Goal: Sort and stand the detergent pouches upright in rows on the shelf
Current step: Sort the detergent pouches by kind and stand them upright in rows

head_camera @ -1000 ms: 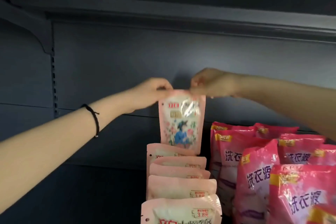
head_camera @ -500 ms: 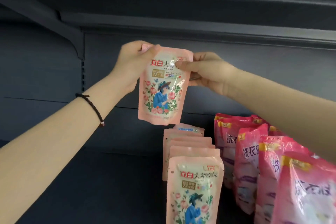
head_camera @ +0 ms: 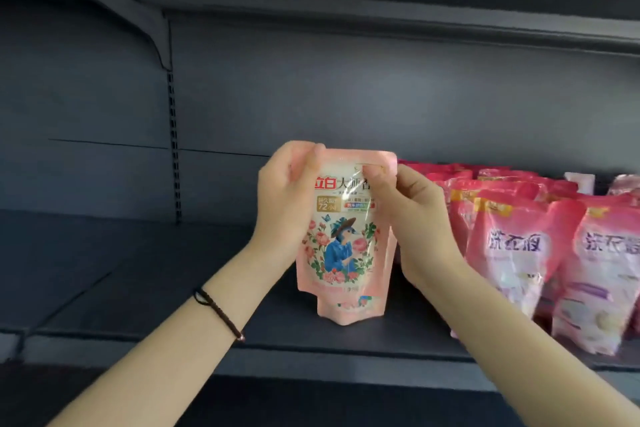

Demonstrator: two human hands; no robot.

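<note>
Head view puts us right at the fingers. The left hand pinches the top left corner of the pale pink detergent pouch, with the thumb on the printed face and the rest behind. The right hand pinches the upper right part, fingertips pressed on the glossy front just under the seal. So both sets of fingers are clamped on the one pouch.

It hangs upright from them, face toward us, with its bottom edge lifted off the shelf. Directly below the fingers a second pale pink pouch peeks out, standing on the shelf. We cannot tell whether the two touch.

We judge the pouch soft and slick: shiny film that catches the light, with the fill sagging low so the belly carries the weight. The flat top seal looks like the stiffest place to grip, and that is where we have it. Squeeze lower and we'd expect it to bulge and slide. To stand, the base will likely need spreading flat, or it slumps.

Off to the right of the right-hand fingers, darker pink pouches stand in rows, the nearest just beside the wrist. Left of the left-hand fingers, the shelf runs back to a slotted upright. A cord bracelet sits on the left wrist.
</note>
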